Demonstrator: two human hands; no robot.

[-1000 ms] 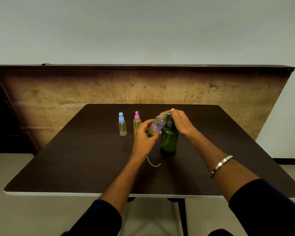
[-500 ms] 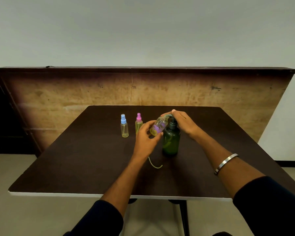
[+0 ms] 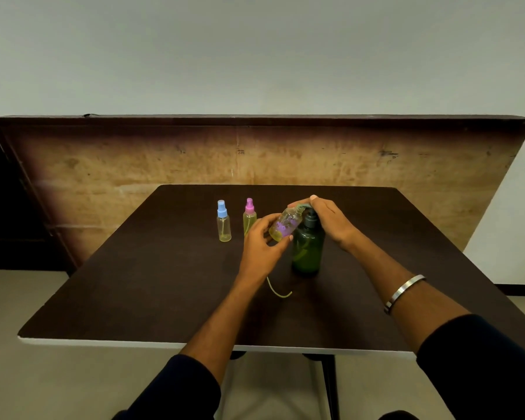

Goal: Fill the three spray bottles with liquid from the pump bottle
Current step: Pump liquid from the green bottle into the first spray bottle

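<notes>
Fingers of the left hand (image 3: 259, 244) grip a tilted spray bottle (image 3: 285, 224) at the pump bottle (image 3: 307, 247), whose head the right hand (image 3: 331, 219) presses with straight fingers.

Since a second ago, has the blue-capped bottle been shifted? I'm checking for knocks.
No. The blue-capped bottle stands beside the pink-capped bottle exactly as before; only the camera shifted.

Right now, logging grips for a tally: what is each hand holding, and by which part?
Left hand grips the tilted clear spray bottle by its lower body. Right hand rests on the pump bottle's pump head.
</notes>
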